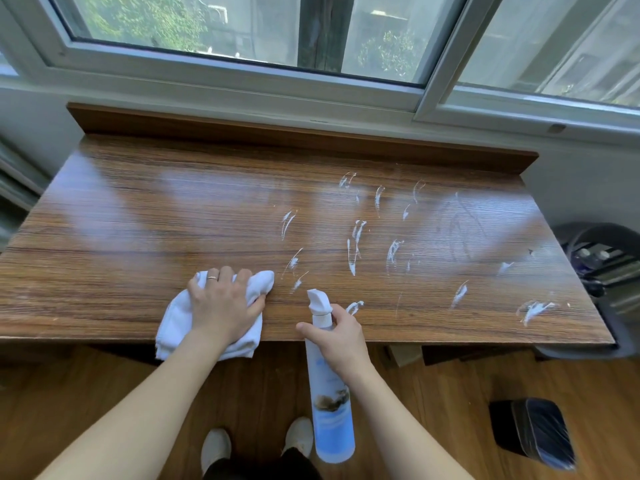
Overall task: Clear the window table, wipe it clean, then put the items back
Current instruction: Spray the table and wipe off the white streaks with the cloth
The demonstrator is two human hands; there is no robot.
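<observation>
A wooden window table (138,216) is seen from above, pushed up against the sill of a sliding window (242,29). A white cloth (173,320) is bunched at the near edge of the table, left of centre, partly hanging over the front lip. It's pressed down under the left hand (225,303), whose fingers are curled over the top of the cloth with the thumb tucked against its right side (a ring is worn on one finger).

Just to the right, a spray bottle (330,410) is gripped around its neck by the right hand (341,336), fingers wrapped behind it and the thumb stuck out to the left. The bottle is held in front of the table edge, nozzle up at tabletop level, body hanging down over the wooden floor (433,410).

White foam streaks (353,247) are scattered across the right half of the tabletop; the left half looks plain and glossy. A dark bin (535,433) is set on the floor at lower right, and two light shoes (216,445) are visible below.
</observation>
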